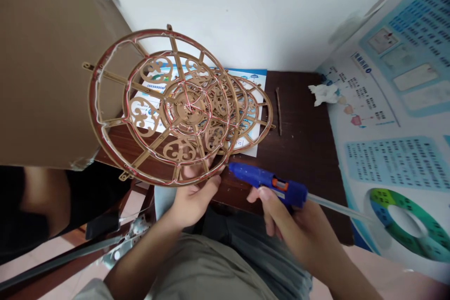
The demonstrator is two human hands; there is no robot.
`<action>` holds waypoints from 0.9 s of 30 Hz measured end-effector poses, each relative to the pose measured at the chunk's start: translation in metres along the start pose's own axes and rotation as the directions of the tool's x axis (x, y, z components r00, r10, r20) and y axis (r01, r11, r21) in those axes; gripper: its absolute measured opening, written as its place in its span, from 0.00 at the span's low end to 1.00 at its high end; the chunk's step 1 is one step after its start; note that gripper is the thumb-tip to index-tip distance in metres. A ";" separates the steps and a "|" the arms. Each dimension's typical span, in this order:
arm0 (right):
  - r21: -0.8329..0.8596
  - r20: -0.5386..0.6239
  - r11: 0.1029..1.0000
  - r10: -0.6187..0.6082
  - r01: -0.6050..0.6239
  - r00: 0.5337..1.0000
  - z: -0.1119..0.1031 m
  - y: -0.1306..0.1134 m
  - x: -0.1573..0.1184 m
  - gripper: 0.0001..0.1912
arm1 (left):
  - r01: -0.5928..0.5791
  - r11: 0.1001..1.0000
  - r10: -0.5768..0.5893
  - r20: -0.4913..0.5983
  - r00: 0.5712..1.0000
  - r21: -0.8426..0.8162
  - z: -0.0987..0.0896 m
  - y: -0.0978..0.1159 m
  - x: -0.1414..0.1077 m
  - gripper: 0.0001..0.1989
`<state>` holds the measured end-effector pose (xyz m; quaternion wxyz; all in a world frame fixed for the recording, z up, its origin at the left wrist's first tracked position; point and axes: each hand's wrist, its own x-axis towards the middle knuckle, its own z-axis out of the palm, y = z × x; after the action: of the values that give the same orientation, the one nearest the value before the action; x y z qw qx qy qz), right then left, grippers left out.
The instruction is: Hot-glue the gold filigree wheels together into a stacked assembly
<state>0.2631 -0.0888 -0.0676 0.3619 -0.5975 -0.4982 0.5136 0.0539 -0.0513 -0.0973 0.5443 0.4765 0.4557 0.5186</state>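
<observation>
Red-and-white wire (175, 181) already ran round the ringed frame (181, 108), pinched at its rim by the left hand (193, 201) over the surface's (309, 131) near edge. Right hand (290, 218) gripped the glue gun (260, 178), nozzle by that rim; gluing looked unfinished, amount left unclear. Stacked frames (250, 104) lay toward the far edge.

And on the dark brown table (309, 150) lies a thin brown stick (279, 111), while a crumpled white tissue (324, 94) sits right by the blue-and-white printed board (390, 163)! Brown cardboard panel (45, 65) up on the left, white wall (260, 18) behind, and a blurred person in black (17, 197) lower left!
</observation>
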 end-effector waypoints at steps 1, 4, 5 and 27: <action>0.009 -0.004 1.000 -0.002 0.002 1.000 0.000 0.000 0.000 0.30 | -0.005 1.000 0.005 -0.008 1.000 -0.001 0.000 -0.001 -0.001 0.13; 0.035 0.061 0.999 -0.008 0.006 0.998 -0.001 -0.001 0.001 0.27 | -0.002 1.000 0.003 0.018 1.000 -0.012 -0.001 -0.002 -0.002 0.11; 0.036 0.072 0.999 -0.013 0.011 0.997 -0.002 -0.001 0.001 0.27 | 0.003 1.000 -0.003 0.020 1.000 -0.017 -0.001 -0.002 -0.003 0.11; -0.064 -0.025 0.998 0.014 -0.016 1.000 -0.004 0.000 0.000 0.27 | 0.054 0.999 -0.054 0.035 0.998 -0.005 -0.002 -0.006 -0.005 0.18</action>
<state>0.2672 -0.0889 -0.0668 0.3446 -0.6187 -0.5057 0.4927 0.0524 -0.0563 -0.1037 0.5674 0.4715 0.4572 0.4967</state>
